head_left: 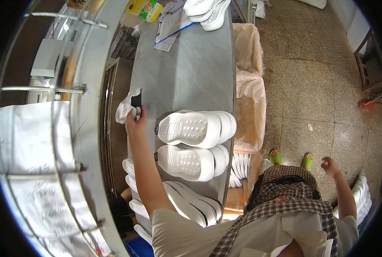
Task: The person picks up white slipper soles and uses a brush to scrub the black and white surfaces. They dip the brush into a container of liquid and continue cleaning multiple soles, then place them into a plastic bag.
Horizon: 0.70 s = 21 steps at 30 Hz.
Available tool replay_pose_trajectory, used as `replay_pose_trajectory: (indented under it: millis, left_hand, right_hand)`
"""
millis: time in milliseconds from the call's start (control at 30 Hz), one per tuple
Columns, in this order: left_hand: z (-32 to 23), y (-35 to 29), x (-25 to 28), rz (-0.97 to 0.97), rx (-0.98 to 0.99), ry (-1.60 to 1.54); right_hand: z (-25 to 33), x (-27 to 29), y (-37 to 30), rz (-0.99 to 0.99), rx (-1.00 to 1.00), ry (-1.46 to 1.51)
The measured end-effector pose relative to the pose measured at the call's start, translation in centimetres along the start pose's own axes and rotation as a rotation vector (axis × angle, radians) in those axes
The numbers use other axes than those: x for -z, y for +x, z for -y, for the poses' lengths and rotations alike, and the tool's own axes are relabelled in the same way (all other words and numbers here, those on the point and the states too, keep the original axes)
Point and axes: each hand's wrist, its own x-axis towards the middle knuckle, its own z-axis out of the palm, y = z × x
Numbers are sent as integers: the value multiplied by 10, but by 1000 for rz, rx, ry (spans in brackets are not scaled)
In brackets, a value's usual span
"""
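As the left hand grips crumpled white material — arm outstretched — the right hand makes a loose fist.

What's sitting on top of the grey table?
White shoe parts and papers. They cover the tabletop beneath them, and your left forearm hides more; what's there can't be seen.

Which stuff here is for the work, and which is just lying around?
Probably for the work:
white bag-like thing at the left hand
white soles
grey table

Probably just lying about:
yellow jug
papers
pale scrap on the floor
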Motion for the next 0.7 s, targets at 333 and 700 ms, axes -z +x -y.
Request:
replay_pose_trajectory:
  millis: [333, 700]
  left_hand:
    - [71, -382, -52, 823, 244, 333]
    - [201, -521, -59, 1367, -7, 1047]
  right_hand:
    - [301, 143, -23, 211, 1038, 1068]
    - [228, 231, -114, 687, 805, 1636]
